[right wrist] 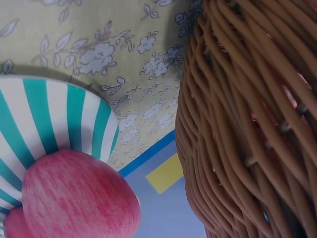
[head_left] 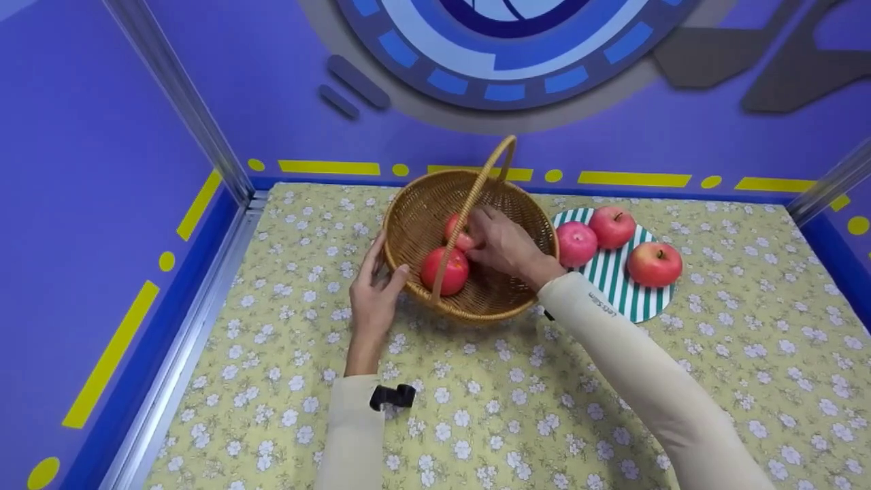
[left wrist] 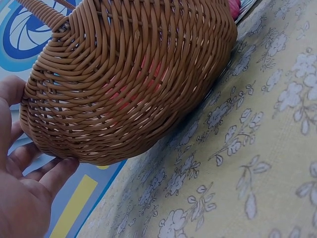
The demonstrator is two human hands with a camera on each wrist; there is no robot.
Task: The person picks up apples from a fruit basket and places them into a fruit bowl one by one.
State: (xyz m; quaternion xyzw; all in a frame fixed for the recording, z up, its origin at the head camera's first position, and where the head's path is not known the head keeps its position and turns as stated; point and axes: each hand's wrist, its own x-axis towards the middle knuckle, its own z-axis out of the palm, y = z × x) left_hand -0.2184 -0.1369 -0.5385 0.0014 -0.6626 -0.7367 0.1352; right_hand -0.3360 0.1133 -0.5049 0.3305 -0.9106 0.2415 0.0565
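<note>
A brown wicker basket (head_left: pixel 422 197) with an arched handle stands mid-table in the head view. My left hand (head_left: pixel 374 299) holds its left side, thumb at the rim and fingers against the outer weave; the left wrist view shows this hand (left wrist: pixel 29 183) beside the basket (left wrist: pixel 133 84). Inside the basket, my right hand (head_left: pixel 507 245) grips a red apple (head_left: pixel 454 228), its fingertips partly hidden. Just in front of that one lies another red apple (head_left: pixel 435 272), partly behind the handle. The right wrist view shows the basket's outside (right wrist: pixel 233 129), with the right hand out of sight.
Right of the basket, a green-and-white striped round plate (head_left: pixel 622 299) bears three red apples: one near the basket (head_left: pixel 577 243), one behind (head_left: pixel 612 226), one at the right (head_left: pixel 654 264). A floral cloth (head_left: pixel 449 422) covers the table. Blue-purple panels (head_left: pixel 272 88) stand behind and beside it.
</note>
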